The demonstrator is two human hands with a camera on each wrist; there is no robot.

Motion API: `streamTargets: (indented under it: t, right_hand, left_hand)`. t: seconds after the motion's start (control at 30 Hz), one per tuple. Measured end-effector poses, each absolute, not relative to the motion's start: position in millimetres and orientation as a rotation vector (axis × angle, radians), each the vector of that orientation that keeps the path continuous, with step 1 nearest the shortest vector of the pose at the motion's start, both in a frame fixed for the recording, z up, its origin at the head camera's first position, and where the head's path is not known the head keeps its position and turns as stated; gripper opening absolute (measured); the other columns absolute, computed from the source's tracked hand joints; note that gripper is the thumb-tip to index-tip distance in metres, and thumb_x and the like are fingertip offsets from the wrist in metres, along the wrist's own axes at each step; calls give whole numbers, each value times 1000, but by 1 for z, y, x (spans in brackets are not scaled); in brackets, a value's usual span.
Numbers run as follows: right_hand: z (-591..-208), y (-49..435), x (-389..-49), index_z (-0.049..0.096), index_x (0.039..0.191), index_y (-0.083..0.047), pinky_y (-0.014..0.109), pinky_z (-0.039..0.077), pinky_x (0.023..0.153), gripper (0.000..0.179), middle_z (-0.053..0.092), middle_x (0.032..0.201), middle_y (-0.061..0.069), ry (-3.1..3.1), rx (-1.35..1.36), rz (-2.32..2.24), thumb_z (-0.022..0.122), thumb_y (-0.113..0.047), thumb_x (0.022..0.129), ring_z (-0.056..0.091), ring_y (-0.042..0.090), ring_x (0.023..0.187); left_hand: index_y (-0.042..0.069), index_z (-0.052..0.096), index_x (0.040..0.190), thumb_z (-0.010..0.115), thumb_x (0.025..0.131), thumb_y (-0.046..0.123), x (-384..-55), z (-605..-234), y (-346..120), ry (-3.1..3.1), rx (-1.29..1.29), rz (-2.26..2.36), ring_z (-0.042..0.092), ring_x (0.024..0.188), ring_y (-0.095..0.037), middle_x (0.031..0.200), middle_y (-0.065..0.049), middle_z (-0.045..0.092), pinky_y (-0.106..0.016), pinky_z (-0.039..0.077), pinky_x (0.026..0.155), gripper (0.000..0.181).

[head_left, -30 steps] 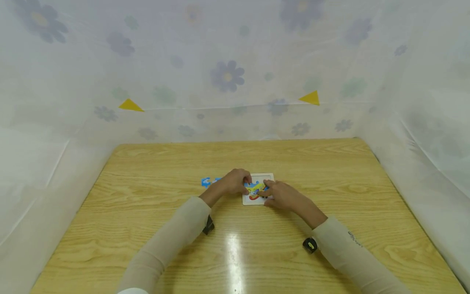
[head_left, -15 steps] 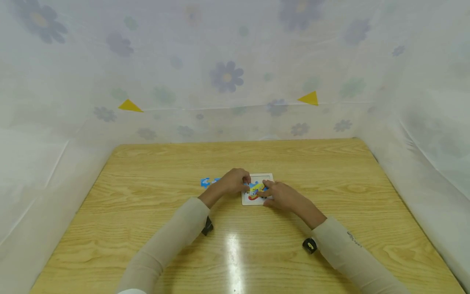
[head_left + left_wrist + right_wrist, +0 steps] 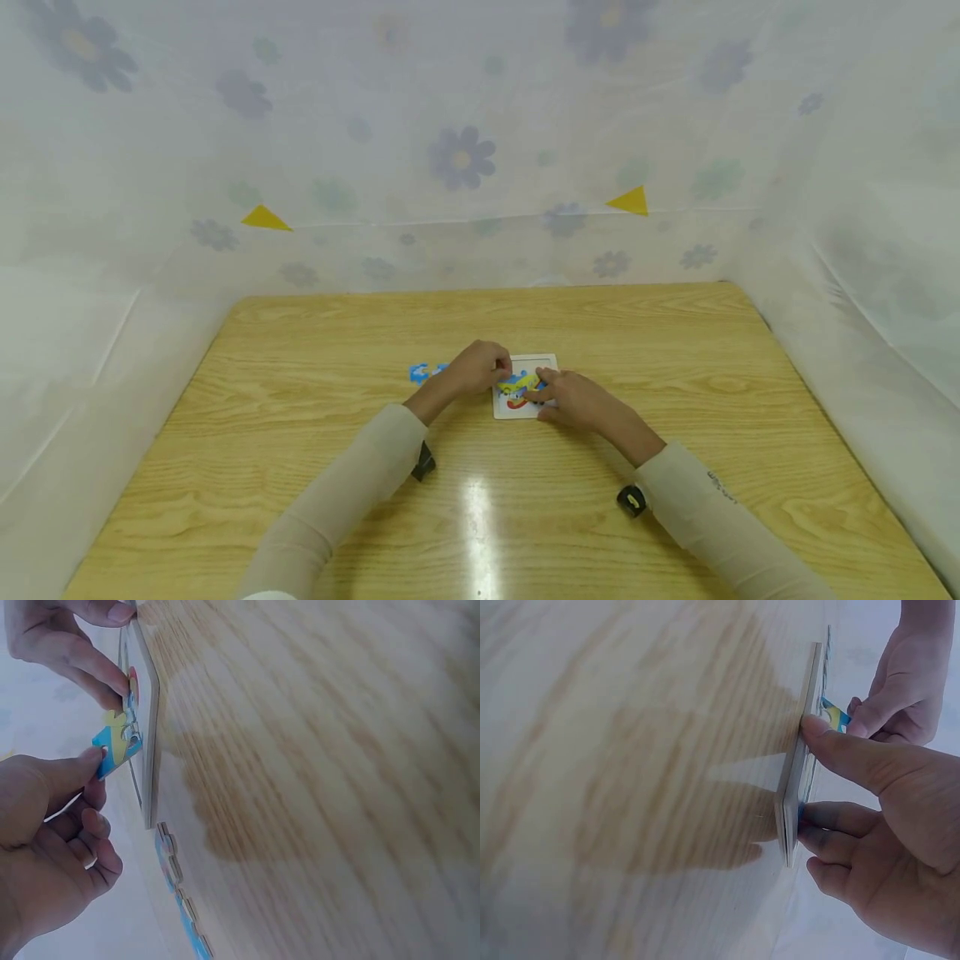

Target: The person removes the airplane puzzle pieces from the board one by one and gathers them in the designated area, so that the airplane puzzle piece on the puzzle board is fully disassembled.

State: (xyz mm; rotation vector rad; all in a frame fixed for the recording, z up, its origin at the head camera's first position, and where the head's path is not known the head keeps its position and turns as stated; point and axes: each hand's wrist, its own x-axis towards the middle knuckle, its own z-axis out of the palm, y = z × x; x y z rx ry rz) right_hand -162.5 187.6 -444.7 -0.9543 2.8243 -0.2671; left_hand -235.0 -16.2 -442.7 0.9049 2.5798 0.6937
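Note:
A small square puzzle tray (image 3: 504, 411) with a white rim lies flat on the table, partly filled with a blue, yellow and red picture. My left hand (image 3: 476, 369), at the tray's left side, pinches a blue-and-yellow puzzle piece (image 3: 117, 747) between thumb and index finger. In the left wrist view the piece is tilted, its lower edge at the tray surface. From the right, my right hand (image 3: 577, 400) rests on the tray, its fairly straight fingers on the picture and its thumb at the rim. Parts of the picture are hidden under both hands.
Loose blue puzzle pieces (image 3: 420, 372) lie on the wooden table (image 3: 345, 517) left of the tray, partly covered by my left forearm. A pale flowered curtain (image 3: 517, 108) encloses the table at the back and sides.
My left hand has shifted slightly at the tray's upper left, and its thumb has lifted up, showing more of the yellow picture. The right hand stays in place.

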Motion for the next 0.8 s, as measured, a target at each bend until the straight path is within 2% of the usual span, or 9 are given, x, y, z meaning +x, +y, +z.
streamTargets:
  t: [0.43, 0.63, 0.8]
  right_hand:
    - [-442, 186, -161, 63, 125, -13, 52, 43, 99, 40, 47, 137, 29, 2821, -913, -255, 66, -27, 88, 51, 43, 122]
    - [-442, 186, -162, 62, 125, -13, 51, 44, 99, 40, 47, 138, 29, 2813, -885, -284, 66, -27, 88, 51, 44, 121]
    - [-442, 186, -161, 62, 126, -13, 51, 43, 99, 41, 47, 138, 29, 2815, -886, -290, 66, -27, 88, 50, 43, 122]
  left_hand:
    - [11, 67, 88, 59, 94, 16, -230, -433, -23, 2575, 950, 729, 56, 78, -10, 90, -1, 65, -24, 48, 70, 11]
    - [10, 66, 87, 59, 94, 15, -229, -432, -33, 2568, 955, 745, 58, 79, -11, 89, -2, 65, -27, 49, 72, 12]
    - [8, 65, 86, 58, 94, 13, -229, -431, -49, 2565, 944, 778, 54, 75, -12, 88, -3, 64, -26, 47, 70, 12]
